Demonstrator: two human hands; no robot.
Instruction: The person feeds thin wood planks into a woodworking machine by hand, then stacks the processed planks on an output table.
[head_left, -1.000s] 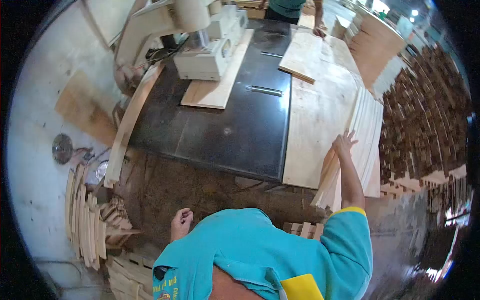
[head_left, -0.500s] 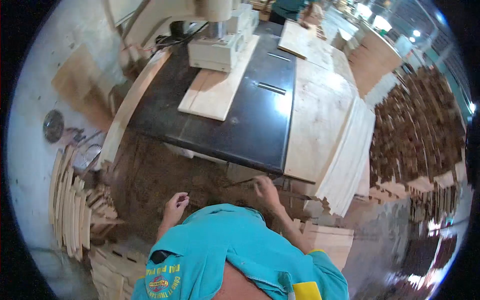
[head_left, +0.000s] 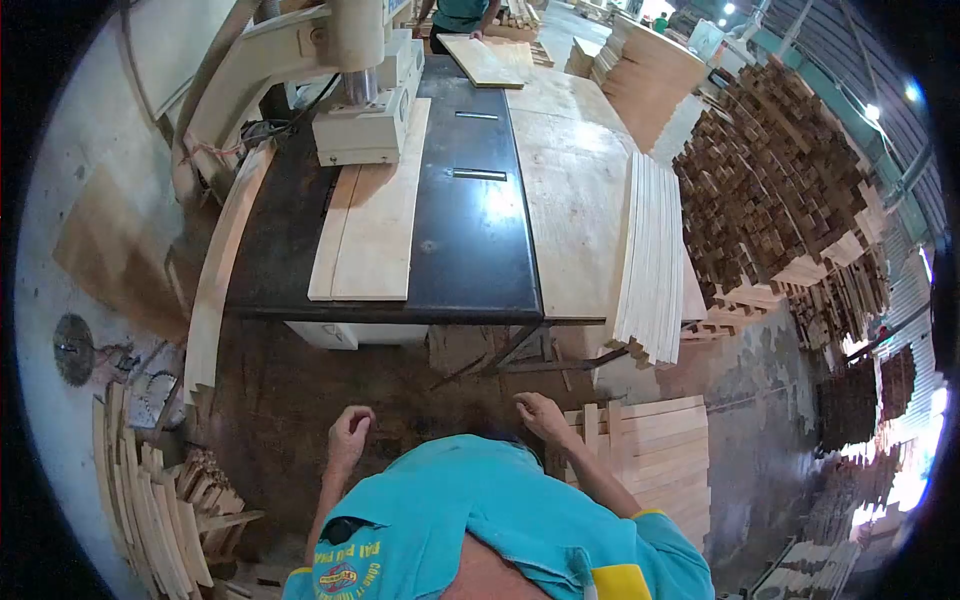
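Observation:
My left hand point(head_left: 350, 434) hangs in front of the black machine table point(head_left: 470, 265), its fingers curled, with nothing visible in it. My right hand point(head_left: 543, 416) is also curled and appears to hold nothing; it is nearest to a stack of pale wooden strips point(head_left: 660, 450) low on the right. Neither hand touches the table. On the tabletop a pale wooden board point(head_left: 378, 240) lies lengthwise under the machine head point(head_left: 355, 135), its near end close to the front edge. A narrower strip point(head_left: 333, 240) lies flush along its left side.
A side table point(head_left: 565, 220) bears a row of stacked strips point(head_left: 648, 260). At the far end, a co-worker point(head_left: 460, 15) is by another board point(head_left: 485, 62). A curved wooden rail point(head_left: 225, 270) runs along the left. Lumber stacks point(head_left: 780, 180) stand to the right; strips point(head_left: 150, 510) lean at lower left.
The board under the machine head has come nearer to the front edge, and more of the strip beside it shows. My view has swung right. Both hands remain in front of the table.

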